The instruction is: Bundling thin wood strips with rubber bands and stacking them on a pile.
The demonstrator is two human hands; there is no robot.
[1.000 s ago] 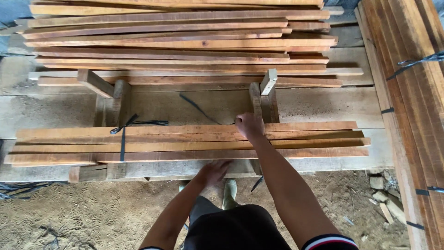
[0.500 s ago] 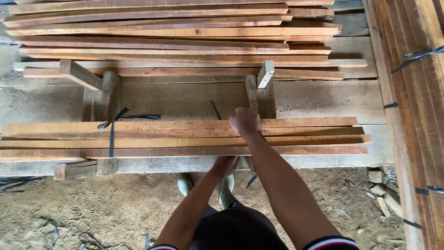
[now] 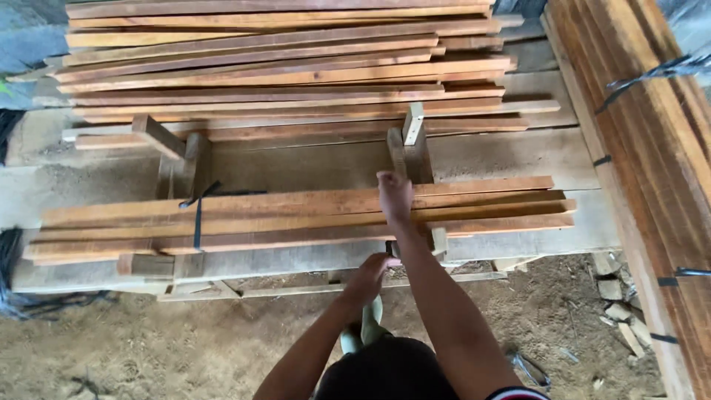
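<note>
1. Head view: the left hand [image 3: 368, 275] has moved right along the near edge of the bundle of planks [image 3: 296, 222], fingers curled under it.
2. The right hand [image 3: 395, 194] stays pressed on the bundle's top, closed over a black strap, apparently tightening it.
3. Another black strap [image 3: 197, 222] already binds the left end.
4. Behind lies a loose plank stack [image 3: 281, 67].
</note>
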